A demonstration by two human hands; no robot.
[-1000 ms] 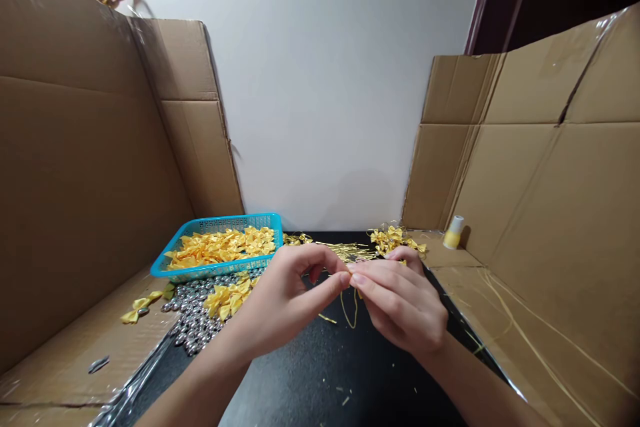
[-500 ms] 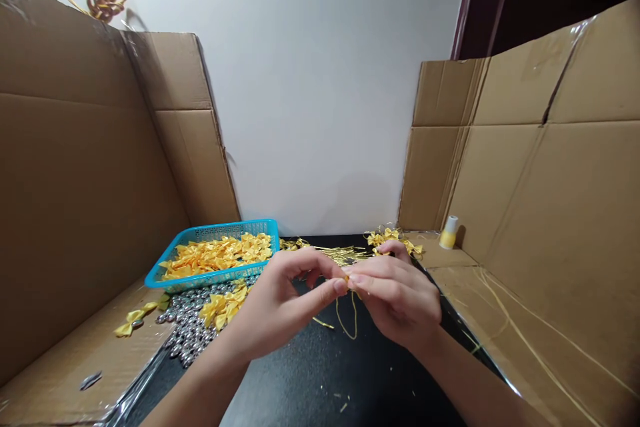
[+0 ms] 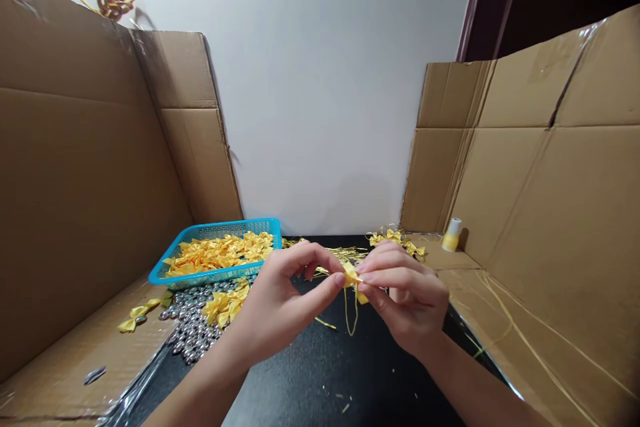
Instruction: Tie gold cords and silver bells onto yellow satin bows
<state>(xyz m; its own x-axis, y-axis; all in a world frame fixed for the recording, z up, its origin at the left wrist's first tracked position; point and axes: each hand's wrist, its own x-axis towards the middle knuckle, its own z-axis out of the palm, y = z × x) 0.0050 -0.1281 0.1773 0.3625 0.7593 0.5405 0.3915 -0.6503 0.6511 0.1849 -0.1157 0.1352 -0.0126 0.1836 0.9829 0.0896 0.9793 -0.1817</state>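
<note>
A small yellow bow (image 3: pixel 351 275) is held above the black table (image 3: pixel 320 380), pinched between both hands. My left hand (image 3: pixel 287 300) grips its left side with thumb and forefinger. On the other side, my right hand (image 3: pixel 407 293) has its thumb and fingertips closed on the bow. A loop of thin gold cord (image 3: pixel 351 327) hangs below it. Behind my hands lie several gold cord strips (image 3: pixel 347 253). Loose yellow bows (image 3: pixel 225 305) rest on a spread of silver beads (image 3: pixel 193 327) left of my left hand.
A blue basket (image 3: pixel 200 278) full of yellow bows stands at the back left. More bows with cord (image 3: pixel 397 240) lie at the back right, near a yellow-white spool (image 3: pixel 451 235). Cardboard walls (image 3: pixel 565 213) rise on both sides. Loose strings lie at the right.
My right hand has shifted slightly right and its fingers have opened away a little, so more of the yellow bow shows. The view has moved slightly.
</note>
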